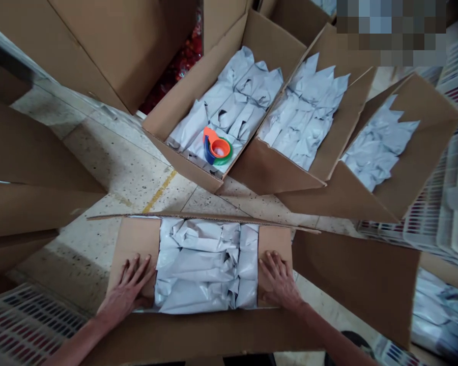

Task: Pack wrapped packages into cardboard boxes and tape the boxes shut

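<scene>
- The box (213,335) fills the lower middle of the frame, long axis running left to right, mouth facing up; it is packed full of white bags (202,269).
- Its two short end flaps are already folded down; the long flaps, near (198,338) and far (198,217), stand open, so by my reckoning closing is about half done and no tape is on yet.
- The left hand (125,290) lies flat on the left flap (135,244), fingers spread apart.
- The right hand (278,282) presses the right flap (275,239), fingers slightly apart, gripping nothing.
- A tape dispenser (217,147) sits in an open box (198,91) at upper middle.
</scene>
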Demonstrator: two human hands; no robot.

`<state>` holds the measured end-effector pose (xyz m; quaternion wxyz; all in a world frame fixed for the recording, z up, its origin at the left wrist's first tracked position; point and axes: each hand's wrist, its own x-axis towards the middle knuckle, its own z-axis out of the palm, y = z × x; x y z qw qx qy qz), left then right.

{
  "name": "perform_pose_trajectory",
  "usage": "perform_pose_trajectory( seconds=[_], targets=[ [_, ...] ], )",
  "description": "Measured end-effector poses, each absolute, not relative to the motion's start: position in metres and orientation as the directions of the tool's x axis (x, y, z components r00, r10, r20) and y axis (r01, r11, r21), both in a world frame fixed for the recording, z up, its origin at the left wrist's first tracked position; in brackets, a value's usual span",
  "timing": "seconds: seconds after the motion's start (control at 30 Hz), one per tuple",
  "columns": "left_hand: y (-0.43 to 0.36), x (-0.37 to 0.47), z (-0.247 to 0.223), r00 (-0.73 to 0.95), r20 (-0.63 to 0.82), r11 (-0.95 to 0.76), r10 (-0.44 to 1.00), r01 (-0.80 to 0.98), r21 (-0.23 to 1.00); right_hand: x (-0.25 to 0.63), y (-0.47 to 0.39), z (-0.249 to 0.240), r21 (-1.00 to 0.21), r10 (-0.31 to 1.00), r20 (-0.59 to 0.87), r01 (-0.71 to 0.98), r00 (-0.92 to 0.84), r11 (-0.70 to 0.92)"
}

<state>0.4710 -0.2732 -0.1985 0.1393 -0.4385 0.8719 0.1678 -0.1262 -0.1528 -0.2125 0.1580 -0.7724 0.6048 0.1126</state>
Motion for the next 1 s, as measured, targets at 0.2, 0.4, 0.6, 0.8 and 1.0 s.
perform_pose_trajectory(
  seconds=[0.2, 0.4, 0.6, 0.8, 1.0],
  targets=[
    [-0.280, 0.467, -0.192, -0.540, -0.423, 0.527, -0.728, -0.835, 0.159, -0.124, -0.158, -0.212, -0.054, -0.916, -0.312, -0.967, 0.252, -0.248],
    [-0.308, 0.439, -0.170, -0.430, -0.540, 0.424, -0.724, -0.894, 0.143, -0.128, -0.172, -0.213, -0.048, -0.921, -0.302, -0.969, 0.247, -0.244],
    [-0.309, 0.424, -0.154, -0.354, -0.601, 0.360, -0.716, -0.926, 0.116, -0.125, -0.161, -0.215, -0.085, -0.926, -0.273, -0.965, 0.261, -0.247],
    [-0.296, 0.433, -0.162, -0.366, -0.606, 0.378, -0.706, -0.919, 0.115, -0.119, -0.151, -0.219, -0.085, -0.919, -0.321, -0.974, 0.228, -0.212],
    [-0.323, 0.424, -0.150, -0.358, -0.636, 0.370, -0.684, -0.921, 0.120, -0.125, -0.162, -0.222, -0.098, -0.922, -0.314, -0.974, 0.225, -0.204]
  ],
)
